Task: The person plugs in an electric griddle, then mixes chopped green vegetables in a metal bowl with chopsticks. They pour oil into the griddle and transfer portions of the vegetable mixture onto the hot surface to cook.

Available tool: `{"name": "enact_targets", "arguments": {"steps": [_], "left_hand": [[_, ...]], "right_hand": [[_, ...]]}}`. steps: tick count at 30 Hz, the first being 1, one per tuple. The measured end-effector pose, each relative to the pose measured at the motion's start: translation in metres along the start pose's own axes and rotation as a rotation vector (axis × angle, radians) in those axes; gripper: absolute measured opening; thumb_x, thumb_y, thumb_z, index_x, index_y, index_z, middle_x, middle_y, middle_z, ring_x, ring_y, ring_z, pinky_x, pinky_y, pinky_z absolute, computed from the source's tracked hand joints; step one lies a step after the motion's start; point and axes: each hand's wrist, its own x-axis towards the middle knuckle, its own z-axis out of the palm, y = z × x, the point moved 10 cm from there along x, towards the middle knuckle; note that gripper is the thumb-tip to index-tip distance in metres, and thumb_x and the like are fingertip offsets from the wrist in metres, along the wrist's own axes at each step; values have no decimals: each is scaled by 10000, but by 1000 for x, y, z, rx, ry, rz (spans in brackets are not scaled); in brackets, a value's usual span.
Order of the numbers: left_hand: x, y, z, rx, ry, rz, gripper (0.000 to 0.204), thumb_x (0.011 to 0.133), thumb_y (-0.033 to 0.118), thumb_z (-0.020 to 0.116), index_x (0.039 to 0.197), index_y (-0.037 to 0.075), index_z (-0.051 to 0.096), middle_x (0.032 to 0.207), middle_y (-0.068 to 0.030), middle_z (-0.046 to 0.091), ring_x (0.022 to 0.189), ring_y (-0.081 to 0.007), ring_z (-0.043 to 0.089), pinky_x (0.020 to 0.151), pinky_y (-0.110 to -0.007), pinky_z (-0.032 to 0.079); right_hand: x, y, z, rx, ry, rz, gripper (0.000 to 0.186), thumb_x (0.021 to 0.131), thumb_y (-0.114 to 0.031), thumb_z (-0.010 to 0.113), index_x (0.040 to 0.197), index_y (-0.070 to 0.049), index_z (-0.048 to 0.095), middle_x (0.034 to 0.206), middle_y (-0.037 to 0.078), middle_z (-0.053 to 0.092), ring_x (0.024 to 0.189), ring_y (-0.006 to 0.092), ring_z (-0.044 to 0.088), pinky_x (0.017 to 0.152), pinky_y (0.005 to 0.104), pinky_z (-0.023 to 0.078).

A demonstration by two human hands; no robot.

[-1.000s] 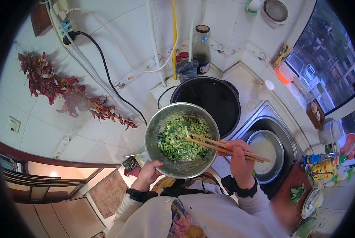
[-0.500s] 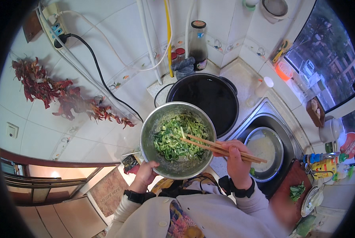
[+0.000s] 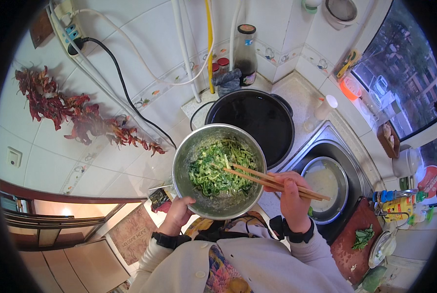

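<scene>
My left hand point(image 3: 178, 213) grips the near left rim of a steel mixing bowl point(image 3: 179, 168), its thumb over the edge. Chopped green leaves coated in a pale floury paste point(image 3: 221, 171) fill the bowl's bottom. In my right hand point(image 3: 293, 199) is a pair of wooden chopsticks point(image 3: 262, 181), held at the bowl's right side. Their tips reach into the greens. The bowl is tilted a little toward me and overlaps the near left edge of a large black pot point(image 3: 252, 122) with dark insides.
At the right, a steel basin point(image 3: 343, 183) with cloudy liquid sits in the sink point(image 3: 321, 146). Beside it, a red-brown cutting board point(image 3: 343, 256) carries some leaves point(image 3: 363, 238). Behind the pot stands a tall glass bottle point(image 3: 245, 53). Dried chillies point(image 3: 76, 115) hang along the left wall near a black cable point(image 3: 123, 88).
The chopstick tips have shifted slightly left in the greens. My left hand still holds the bowl in nearly the same place, and the whole view has moved very little.
</scene>
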Motion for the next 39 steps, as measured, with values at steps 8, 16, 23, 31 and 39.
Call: {"name": "enact_targets", "arguments": {"steps": [8,16,23,31,39], "left_hand": [[7,-9,-6,-47,-79,-50,435,768,2,531,1183,-41,407,1054,-161,554,904,-320,609,755,-463,550],[9,-9,-10,-30,-64,-30,448,770,4,530,1193,-46,393,1073,-172,546,924,-333,605,769,-489,543],[10,-10,-9,-29,-81,-40,447,774,14,523,1200,-32,397,1079,-167,541,929,-336,602,782,-498,537],[6,-8,-6,-18,-64,-42,466,767,18,528,1210,-29,392,1088,-168,541,933,-338,600,791,-510,531],[9,-11,-4,-47,-90,-69,490,772,2,515,1241,-19,376,1130,-181,533,975,-356,590,805,-520,524]], "right_hand": [[-2,-1,0,-14,3,-2,268,958,-200,439,948,29,578,941,178,618,772,287,657,671,353,570],[-3,-1,-2,5,27,15,276,958,-213,438,942,26,575,945,190,628,791,299,661,670,361,571],[-3,-4,-2,-5,29,1,288,960,-227,443,951,28,577,960,202,629,775,304,661,668,366,570],[-5,-6,-1,9,33,-5,298,965,-234,440,958,31,575,965,202,625,783,298,659,666,364,570],[-9,-5,0,-18,23,9,267,960,-185,424,947,32,579,957,195,624,765,291,660,669,358,570]]}}
